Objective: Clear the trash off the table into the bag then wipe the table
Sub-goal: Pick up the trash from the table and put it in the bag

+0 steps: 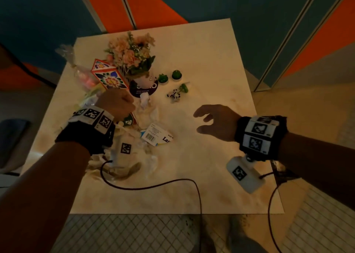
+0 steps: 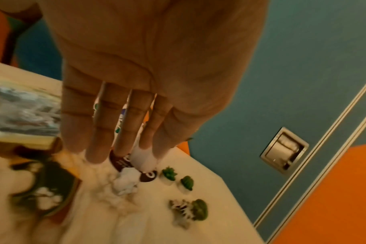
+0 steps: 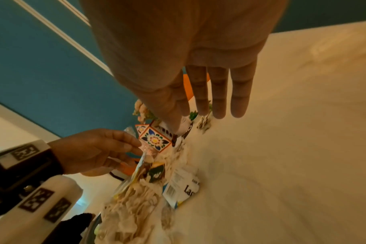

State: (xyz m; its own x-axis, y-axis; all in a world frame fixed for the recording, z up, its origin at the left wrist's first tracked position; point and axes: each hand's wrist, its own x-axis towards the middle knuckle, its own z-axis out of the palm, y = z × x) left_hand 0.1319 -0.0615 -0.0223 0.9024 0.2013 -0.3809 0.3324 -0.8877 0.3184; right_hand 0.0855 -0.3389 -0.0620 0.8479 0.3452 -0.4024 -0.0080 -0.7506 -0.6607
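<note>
A pile of trash lies on the left of the white table [image 1: 211, 60]: crumpled napkins [image 1: 134, 156] under clear plastic, a barcoded label card [image 1: 157, 135], a green round wrapper [image 1: 128, 121] and a crumpled white tissue [image 1: 145, 99]. My left hand [image 1: 115, 102] hovers over the pile's far end. In the right wrist view its fingertips [image 3: 139, 145] pinch the edge of the clear plastic bag [image 3: 136, 178]. My right hand [image 1: 197, 123] hangs over bare table right of the pile, fingers relaxed, holding nothing.
Behind the pile stand a floral box [image 1: 107, 76], a flower vase [image 1: 132, 54] on a dark round mat [image 1: 144, 89], two small green plants [image 1: 162, 78], a zebra figurine [image 1: 174, 95] and a clear candy bag [image 1: 82, 76]. Cables trail across the table's front.
</note>
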